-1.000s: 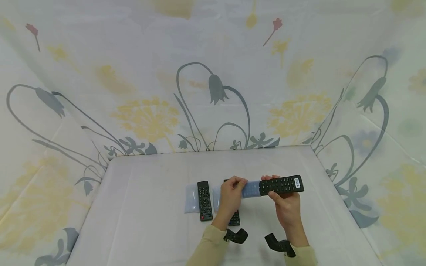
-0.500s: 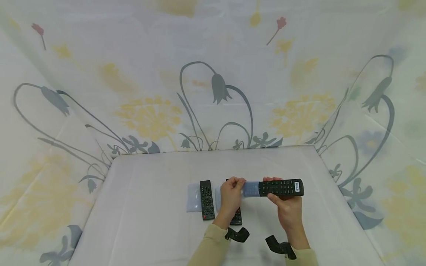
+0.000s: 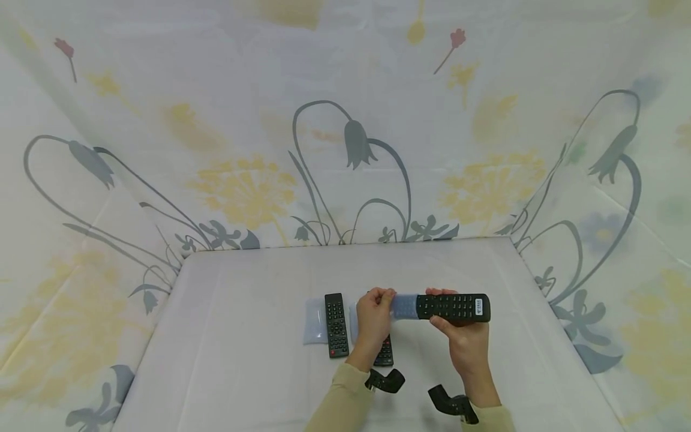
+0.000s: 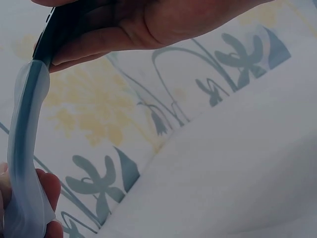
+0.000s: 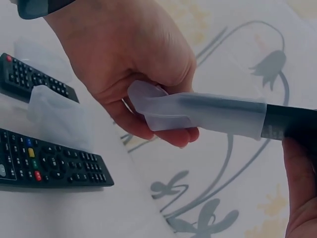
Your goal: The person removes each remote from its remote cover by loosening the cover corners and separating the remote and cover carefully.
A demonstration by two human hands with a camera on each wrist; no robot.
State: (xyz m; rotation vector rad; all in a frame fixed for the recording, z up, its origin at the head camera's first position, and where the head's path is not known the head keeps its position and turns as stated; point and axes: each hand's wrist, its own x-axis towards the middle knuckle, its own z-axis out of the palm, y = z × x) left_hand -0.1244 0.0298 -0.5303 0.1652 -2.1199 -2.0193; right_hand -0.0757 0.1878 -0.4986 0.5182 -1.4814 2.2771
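Note:
A black remote control (image 3: 456, 306) is held level above the table, its left end inside a translucent bluish plastic sleeve (image 3: 405, 306). My right hand (image 3: 468, 351) grips the bare part, with the thumb along the near edge and fingertips showing at the far edge. At the sleeve's left end, my left hand (image 3: 373, 318) pinches the loose plastic. The right wrist view shows this sleeve (image 5: 223, 114) flat along the remote and bunched at the left fingers. In the left wrist view, the sleeve (image 4: 27, 109) covers the remote's lower stretch.
Two more black remotes lie on the white table (image 3: 243, 336): one remote (image 3: 336, 327) in full view, the other remote (image 3: 384, 354) partly behind my left forearm. Beside them are folded plastic sleeves (image 3: 315, 322). Flower-patterned cloth (image 3: 345, 198) walls the back and sides.
The held remote has turned from a slight tilt to nearly level, its right end sinking a little. Both hands keep their hold. The head view has shifted slightly.

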